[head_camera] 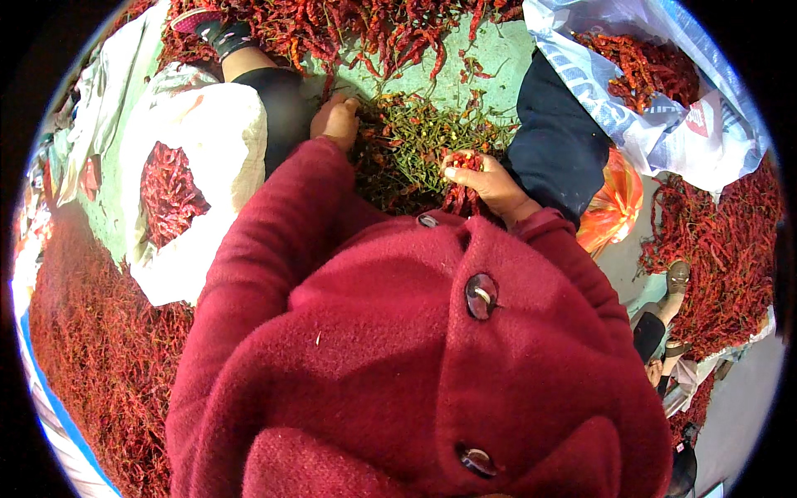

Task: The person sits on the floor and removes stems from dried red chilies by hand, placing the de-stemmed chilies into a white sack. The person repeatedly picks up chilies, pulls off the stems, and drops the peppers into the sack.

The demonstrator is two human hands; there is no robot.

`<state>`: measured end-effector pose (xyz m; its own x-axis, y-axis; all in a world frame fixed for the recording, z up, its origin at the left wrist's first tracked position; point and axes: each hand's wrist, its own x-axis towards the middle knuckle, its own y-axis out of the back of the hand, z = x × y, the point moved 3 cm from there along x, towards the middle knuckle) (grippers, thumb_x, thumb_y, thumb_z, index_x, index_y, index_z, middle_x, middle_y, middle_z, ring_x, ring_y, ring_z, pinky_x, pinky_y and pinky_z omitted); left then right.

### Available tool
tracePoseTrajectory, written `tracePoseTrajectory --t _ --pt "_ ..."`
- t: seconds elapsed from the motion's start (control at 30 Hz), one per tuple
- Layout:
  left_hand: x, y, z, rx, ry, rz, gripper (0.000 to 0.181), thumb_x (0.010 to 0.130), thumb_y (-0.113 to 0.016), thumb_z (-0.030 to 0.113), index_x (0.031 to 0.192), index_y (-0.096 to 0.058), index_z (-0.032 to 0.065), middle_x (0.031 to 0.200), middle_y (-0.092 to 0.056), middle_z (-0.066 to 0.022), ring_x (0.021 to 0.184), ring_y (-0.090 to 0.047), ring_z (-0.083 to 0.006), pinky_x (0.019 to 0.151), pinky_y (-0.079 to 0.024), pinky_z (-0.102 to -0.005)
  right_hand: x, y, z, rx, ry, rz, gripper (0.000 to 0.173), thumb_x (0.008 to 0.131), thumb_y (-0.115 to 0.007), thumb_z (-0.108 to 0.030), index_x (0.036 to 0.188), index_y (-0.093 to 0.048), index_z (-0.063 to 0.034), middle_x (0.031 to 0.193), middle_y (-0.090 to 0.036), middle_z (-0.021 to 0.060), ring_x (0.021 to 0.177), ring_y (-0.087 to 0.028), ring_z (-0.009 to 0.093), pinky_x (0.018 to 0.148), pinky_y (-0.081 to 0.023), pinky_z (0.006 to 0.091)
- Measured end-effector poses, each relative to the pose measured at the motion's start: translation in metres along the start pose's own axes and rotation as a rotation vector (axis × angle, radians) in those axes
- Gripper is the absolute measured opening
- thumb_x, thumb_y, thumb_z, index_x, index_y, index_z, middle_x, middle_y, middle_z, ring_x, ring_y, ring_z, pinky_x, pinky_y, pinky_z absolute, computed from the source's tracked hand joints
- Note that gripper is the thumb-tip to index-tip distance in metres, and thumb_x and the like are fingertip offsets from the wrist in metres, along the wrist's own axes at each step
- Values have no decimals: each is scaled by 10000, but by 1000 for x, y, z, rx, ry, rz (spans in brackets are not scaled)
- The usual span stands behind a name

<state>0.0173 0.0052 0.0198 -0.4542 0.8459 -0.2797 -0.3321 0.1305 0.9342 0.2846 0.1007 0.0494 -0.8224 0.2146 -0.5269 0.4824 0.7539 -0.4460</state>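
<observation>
My right hand (498, 185) is closed around a bunch of dried red chilli peppers (464, 198), their stem ends showing at the top of the fist. Between my legs lies a heap of green chilli stems (414, 134) with some red bits in it. At the left edge of that heap, beside my left knee, is my left hand (337, 120). Its fingers point away from me towards the large pile of dried red chillies (386, 31), and its fingertips are partly hidden, so I cannot tell whether it grips one.
A white woven sack (240, 137) of chillies stands left; a printed woven sack (629, 124) holding more is at upper right. An orange plastic bag (613, 202) sits beside my right leg. Chilli piles spread left (112, 348) and right (722, 249), where another person's foot (677, 277) shows.
</observation>
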Motion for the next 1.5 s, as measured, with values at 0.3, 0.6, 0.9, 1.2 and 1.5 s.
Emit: tracePoseTrajectory --t 0.3,0.6,0.9,1.2,1.5 --pt "-27 23 -2 -417 157 102 289 763 -644 217 987 -599 40 831 -624 -110 761 -612 -246 667 -484 -359 -4 0 0 48 115 38 137 851 -574 -166 881 -593 -34 823 -598 11 778 -551 112 745 -431 260" --pt "-84 2 71 -1471 117 -436 35 784 -616 78 801 -587 82 788 -610 -8 668 -550 -89 567 -416 -200 -17 -18 -4 2 173 32 123 820 -583 -110 897 -586 -14 855 -607 44 822 -570 132 776 -436 272" --pt "-97 -4 105 -1536 108 -555 106 850 -619 156 881 -599 57 795 -626 -5 695 -566 -79 619 -452 -213 -24 -28 0 11 60 -103 171 812 -601 -85 961 -603 -2 918 -639 63 846 -587 132 793 -451 274" --pt "-91 23 119 -905 -334 -124 61 843 -589 92 870 -629 56 808 -607 -52 740 -571 -192 688 -461 -295 -2 -9 17 -161 -24 -127 146 813 -625 -168 888 -606 -44 785 -605 2 711 -542 89 664 -428 239" --pt "-32 1 45 -264 -62 120 202 773 -589 135 967 -625 91 941 -596 -140 912 -569 -321 776 -470 -396 -1 -14 5 -186 -228 -218 233 797 -631 -163 987 -576 -38 886 -600 12 802 -540 95 744 -431 242"
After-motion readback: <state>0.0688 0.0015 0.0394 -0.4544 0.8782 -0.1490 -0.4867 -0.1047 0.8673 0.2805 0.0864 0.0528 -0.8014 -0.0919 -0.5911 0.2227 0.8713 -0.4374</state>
